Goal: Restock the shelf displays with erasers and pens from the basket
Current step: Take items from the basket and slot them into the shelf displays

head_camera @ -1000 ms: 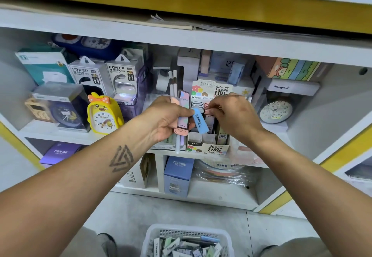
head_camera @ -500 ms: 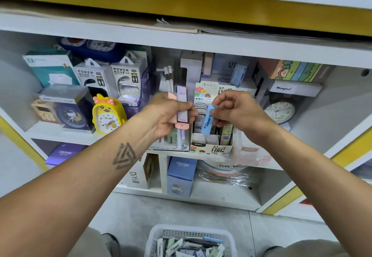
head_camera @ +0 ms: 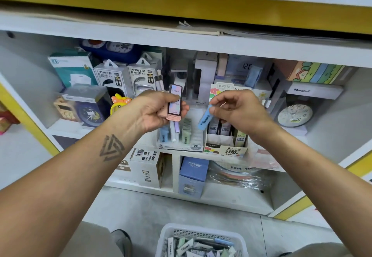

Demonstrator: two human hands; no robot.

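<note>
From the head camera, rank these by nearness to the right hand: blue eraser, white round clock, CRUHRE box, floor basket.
1. blue eraser, pinched in the right hand
2. white round clock, on the shelf to its right
3. CRUHRE box, shelf below, leftward
4. floor basket, bottom of view

A small retail shop selling stationery and gadgets is shown. White shelving (head_camera: 181, 41) trimmed in yellow is packed with boxed goods still in retail packaging: two hang-tab cartons printed "POWER BANK" (head_camera: 112, 77) at the far left, boxed alarm clocks (head_camera: 88, 108) beside them, and a boxed clock (head_camera: 295, 114) at the right. Printed display trays (head_camera: 225, 148) of pencil leads and erasers, marked with grades and counts, are set at the shelf's near edge. A barcoded carton (head_camera: 147, 166) is stored below. A white stock basket (head_camera: 201, 240) of small wrapped items is seen on the floor, nearest the viewer.
</note>
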